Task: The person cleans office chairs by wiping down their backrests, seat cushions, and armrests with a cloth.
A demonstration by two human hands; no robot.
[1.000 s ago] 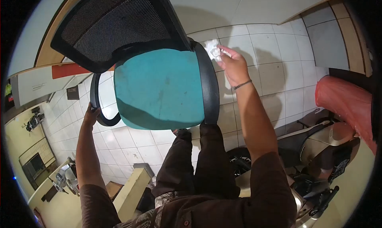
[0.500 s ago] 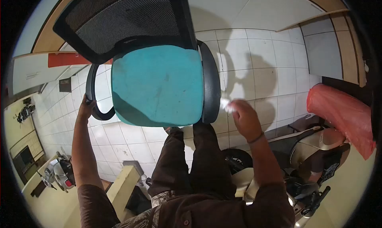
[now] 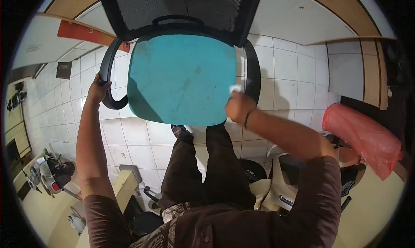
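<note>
An office chair with a teal seat (image 3: pixel 183 79) and a black mesh backrest (image 3: pixel 186 10) stands in front of me. My left hand (image 3: pixel 99 89) is closed around the left armrest (image 3: pixel 105 73). At the seat's right front edge is my right hand (image 3: pixel 240 107), slightly blurred, its fingers closed on a small white wad (image 3: pixel 235 89) like tissue or cloth. Whether the wad touches the seat I cannot tell. Just beyond it is the right armrest (image 3: pixel 253 70). Dark smudges mark the seat fabric, and a shadow falls on its left front.
White floor tiles (image 3: pixel 287 92) surround the chair. A red plastic-wrapped bundle (image 3: pixel 363 140) lies at the right, near a parked motor scooter (image 3: pixel 283 183). Pale cabinets (image 3: pixel 298 19) line the back. Another two-wheeler (image 3: pixel 54 174) is at the far left.
The chair has turned to face me more squarely and sits further right in view. My right hand moved left with the white wad, from outside the right armrest to the seat's edge.
</note>
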